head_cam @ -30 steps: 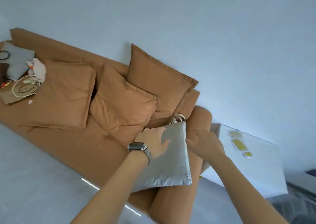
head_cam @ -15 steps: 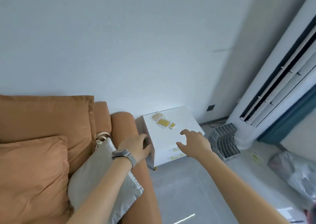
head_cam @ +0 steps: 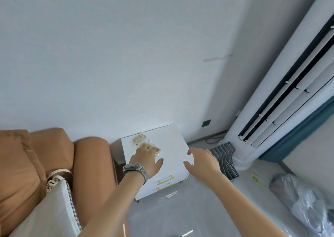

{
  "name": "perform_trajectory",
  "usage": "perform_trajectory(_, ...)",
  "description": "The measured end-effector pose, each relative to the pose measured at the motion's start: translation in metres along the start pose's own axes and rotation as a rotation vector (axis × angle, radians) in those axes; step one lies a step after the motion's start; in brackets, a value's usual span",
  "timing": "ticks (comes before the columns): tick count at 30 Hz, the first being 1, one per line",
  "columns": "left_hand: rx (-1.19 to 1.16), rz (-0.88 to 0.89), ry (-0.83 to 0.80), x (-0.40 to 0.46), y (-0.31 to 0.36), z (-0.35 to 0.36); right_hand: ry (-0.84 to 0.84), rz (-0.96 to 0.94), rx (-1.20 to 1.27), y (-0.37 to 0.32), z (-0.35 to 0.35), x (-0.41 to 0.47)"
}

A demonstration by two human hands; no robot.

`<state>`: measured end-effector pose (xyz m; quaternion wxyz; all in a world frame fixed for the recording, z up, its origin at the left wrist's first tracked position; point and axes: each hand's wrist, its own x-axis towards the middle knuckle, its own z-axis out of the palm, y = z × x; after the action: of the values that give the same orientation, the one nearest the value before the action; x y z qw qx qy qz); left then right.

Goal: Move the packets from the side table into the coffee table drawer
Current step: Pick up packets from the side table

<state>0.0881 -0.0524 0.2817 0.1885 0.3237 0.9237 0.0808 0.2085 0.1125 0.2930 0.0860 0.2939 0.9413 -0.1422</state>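
Note:
A small white side table [head_cam: 174, 139] with gold drawer handles stands beside the sofa arm. On its top lie clear packets: one pale packet [head_cam: 138, 138] at the back left, a yellow packet [head_cam: 153, 148] in front of it. My left hand [head_cam: 147, 160], with a watch on the wrist, reaches over the table, its fingers over the yellow packet and partly hiding it. My right hand [head_cam: 202, 160] hovers with spread fingers above the table's right edge and holds nothing. The coffee table is out of sight.
An orange sofa [head_cam: 86, 164] with a grey bag [head_cam: 52, 207] on it fills the left. A tall white air conditioner [head_cam: 282, 99] stands at the right, a grey rack [head_cam: 226, 159] at its foot. A plastic bag [head_cam: 303, 200] lies on the floor.
The view has swung from the sofa to the side table and come closer. My left hand left the grey bag and reached onto the packets; my right hand moved over the table's right edge.

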Motion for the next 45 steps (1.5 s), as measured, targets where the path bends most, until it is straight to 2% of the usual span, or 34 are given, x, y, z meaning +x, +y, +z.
perform_trajectory(8,-0.1,-0.108,0.011,0.092,0.033,-0.002,-0.054,-0.091,-0.046,0.029,-0.03,0.112)
perform_trajectory(23,-0.051,-0.098,-0.056,0.222,-0.017,-0.004,-0.137,-0.042,0.034,-0.001,-0.007,0.233)
perform_trajectory(28,0.028,-0.093,0.03,0.259,-0.032,0.028,-0.214,-0.025,0.021,0.001,0.029,0.27)
perform_trajectory(30,0.013,-0.109,0.008,0.282,-0.04,0.053,-0.241,-0.025,0.025,0.007,0.046,0.289)
perform_trajectory(32,0.097,-0.123,0.169,0.313,-0.057,0.102,-0.276,-0.03,0.021,0.014,0.063,0.312)
perform_trajectory(33,0.066,-0.148,0.222,0.329,-0.051,0.117,-0.296,-0.031,0.018,0.018,0.073,0.323)
perform_trajectory(34,0.066,-0.131,0.065,0.343,-0.038,0.121,-0.314,-0.03,0.015,0.022,0.084,0.335)
perform_trajectory(35,0.243,-0.036,-0.108,0.357,-0.02,0.137,-0.328,-0.03,0.012,0.026,0.095,0.346)
perform_trajectory(36,0.287,-0.012,-0.261,0.369,0.015,0.141,-0.34,-0.03,0.008,0.029,0.105,0.355)
perform_trajectory(37,0.368,-0.044,-0.299,0.38,0.05,0.143,-0.345,-0.028,0.008,0.032,0.116,0.364)
perform_trajectory(39,0.512,0.062,-0.405,0.403,0.093,0.159,-0.344,-0.022,0.01,0.038,0.137,0.379)
perform_trajectory(41,0.607,0.127,-0.466,0.415,0.106,0.171,-0.345,-0.022,0.012,0.043,0.157,0.39)
perform_trajectory(45,0.535,-0.001,-0.445,0.431,0.091,0.207,-0.376,-0.028,0.006,0.049,0.189,0.399)
